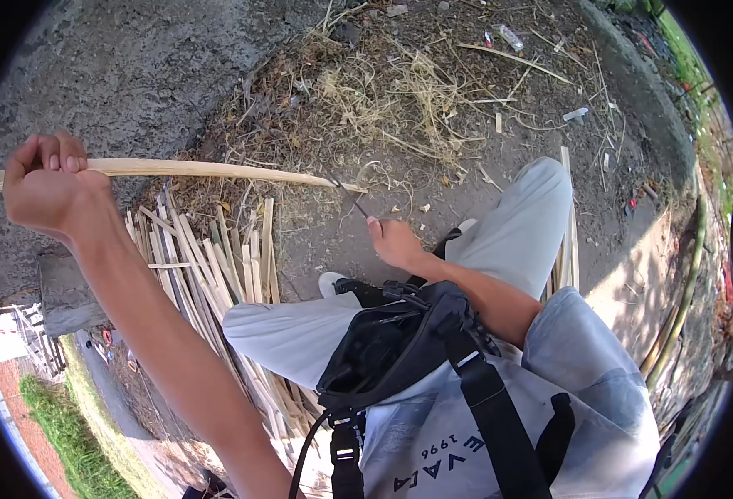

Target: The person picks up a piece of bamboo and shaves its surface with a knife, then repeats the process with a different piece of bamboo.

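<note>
My left hand [54,179], out at the left, is closed around a long pale bamboo strip [200,169]. The strip bows slightly and stretches rightward over the ground, its other end running past the left edge of the view. In my right hand [395,243], closed and low between my knees, is a thin dark-bladed knife [349,196]. Its blade crosses the strip near the tip. Fine curled shavings lie on the soil around that end.
Many split strips [217,266] lie bundled beside my left leg, with more by my right knee. A heap of shavings [416,108] covers the ground ahead. A black bag [391,349] hangs at my front. A concrete slab [158,75] rises at upper left.
</note>
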`<move>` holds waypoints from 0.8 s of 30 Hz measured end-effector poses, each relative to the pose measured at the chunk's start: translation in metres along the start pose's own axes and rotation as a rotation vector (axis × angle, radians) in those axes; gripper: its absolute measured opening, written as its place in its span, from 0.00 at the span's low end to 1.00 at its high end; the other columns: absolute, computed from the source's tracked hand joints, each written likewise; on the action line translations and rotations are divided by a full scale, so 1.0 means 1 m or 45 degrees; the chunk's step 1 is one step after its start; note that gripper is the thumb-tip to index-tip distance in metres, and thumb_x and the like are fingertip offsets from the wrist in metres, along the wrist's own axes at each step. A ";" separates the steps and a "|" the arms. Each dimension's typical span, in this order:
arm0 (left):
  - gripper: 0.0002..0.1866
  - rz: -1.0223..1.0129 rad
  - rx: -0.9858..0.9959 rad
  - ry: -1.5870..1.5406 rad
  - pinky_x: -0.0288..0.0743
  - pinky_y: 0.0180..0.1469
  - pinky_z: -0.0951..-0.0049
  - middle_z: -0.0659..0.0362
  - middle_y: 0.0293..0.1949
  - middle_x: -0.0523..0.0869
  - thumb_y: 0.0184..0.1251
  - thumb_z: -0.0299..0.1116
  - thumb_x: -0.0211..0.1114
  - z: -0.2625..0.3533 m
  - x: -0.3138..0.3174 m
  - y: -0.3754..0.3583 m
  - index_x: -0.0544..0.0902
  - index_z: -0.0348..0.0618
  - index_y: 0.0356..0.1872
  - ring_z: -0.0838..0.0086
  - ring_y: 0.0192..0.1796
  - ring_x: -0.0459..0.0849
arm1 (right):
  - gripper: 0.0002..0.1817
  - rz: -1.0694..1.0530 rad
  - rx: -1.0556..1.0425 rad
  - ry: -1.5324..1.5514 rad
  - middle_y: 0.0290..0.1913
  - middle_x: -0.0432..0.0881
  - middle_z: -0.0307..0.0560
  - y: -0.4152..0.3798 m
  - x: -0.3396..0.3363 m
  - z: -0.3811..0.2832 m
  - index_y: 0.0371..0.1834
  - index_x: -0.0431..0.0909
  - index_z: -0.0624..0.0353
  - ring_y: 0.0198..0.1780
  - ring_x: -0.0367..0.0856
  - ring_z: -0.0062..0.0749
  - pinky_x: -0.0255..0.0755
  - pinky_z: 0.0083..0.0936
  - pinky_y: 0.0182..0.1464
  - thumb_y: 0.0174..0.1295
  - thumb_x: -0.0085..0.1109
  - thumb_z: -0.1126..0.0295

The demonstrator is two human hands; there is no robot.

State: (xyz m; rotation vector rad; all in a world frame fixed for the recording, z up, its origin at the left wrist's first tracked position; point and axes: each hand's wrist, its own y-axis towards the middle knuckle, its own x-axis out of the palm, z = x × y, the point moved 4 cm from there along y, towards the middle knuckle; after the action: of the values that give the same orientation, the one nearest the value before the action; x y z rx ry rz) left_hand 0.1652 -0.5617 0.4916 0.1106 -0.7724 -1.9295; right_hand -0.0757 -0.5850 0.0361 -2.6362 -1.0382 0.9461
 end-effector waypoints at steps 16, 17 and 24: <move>0.14 0.027 0.051 0.003 0.50 0.22 0.73 0.61 0.15 0.57 0.54 0.24 0.51 -0.003 -0.002 0.009 0.57 0.48 0.16 0.75 0.16 0.56 | 0.32 -0.259 0.673 0.498 0.17 0.76 0.54 0.006 -0.008 0.020 0.21 0.76 0.72 0.15 0.76 0.40 0.70 0.41 0.19 0.68 0.50 0.48; 0.14 0.026 0.048 0.002 0.50 0.22 0.73 0.61 0.15 0.57 0.54 0.23 0.51 -0.005 -0.003 0.011 0.57 0.48 0.16 0.75 0.16 0.56 | 0.31 -0.292 0.715 0.560 0.17 0.76 0.52 0.009 -0.006 0.020 0.21 0.76 0.71 0.14 0.75 0.37 0.69 0.41 0.18 0.68 0.53 0.49; 0.12 -0.001 0.071 0.022 0.51 0.21 0.74 0.61 0.14 0.57 0.54 0.24 0.51 -0.012 -0.003 0.024 0.58 0.47 0.18 0.75 0.16 0.56 | 0.27 -0.224 0.379 0.130 0.19 0.78 0.55 0.020 -0.004 0.035 0.22 0.75 0.66 0.19 0.79 0.46 0.74 0.43 0.26 0.63 0.61 0.49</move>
State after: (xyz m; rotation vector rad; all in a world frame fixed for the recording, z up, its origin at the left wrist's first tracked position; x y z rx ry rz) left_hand 0.1897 -0.5713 0.4949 0.1611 -0.8152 -1.9057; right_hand -0.0885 -0.6054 0.0036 -2.2852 -0.9991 0.8445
